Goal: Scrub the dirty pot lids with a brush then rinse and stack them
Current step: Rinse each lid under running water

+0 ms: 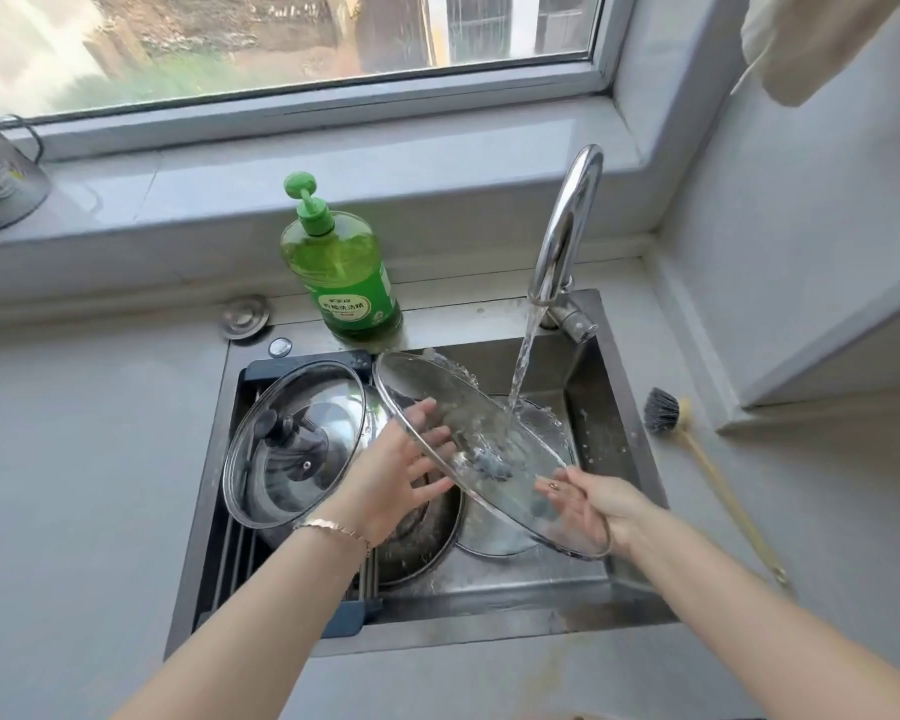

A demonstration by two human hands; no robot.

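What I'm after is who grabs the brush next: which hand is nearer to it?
Right. The right hand grips the glass lid just left of the brush; the left hand touches that lid farther left, away from the brush.

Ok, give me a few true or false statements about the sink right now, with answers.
1. Water from the tap pours onto the glass lid. True.
2. The dish brush is in the right hand. False: it lies on the counter right of the sink; the right hand holds the lid's rim.
3. The green dish soap bottle stands behind the sink. True.
4. The drying rack holds nothing. False: a second glass lid rests there.
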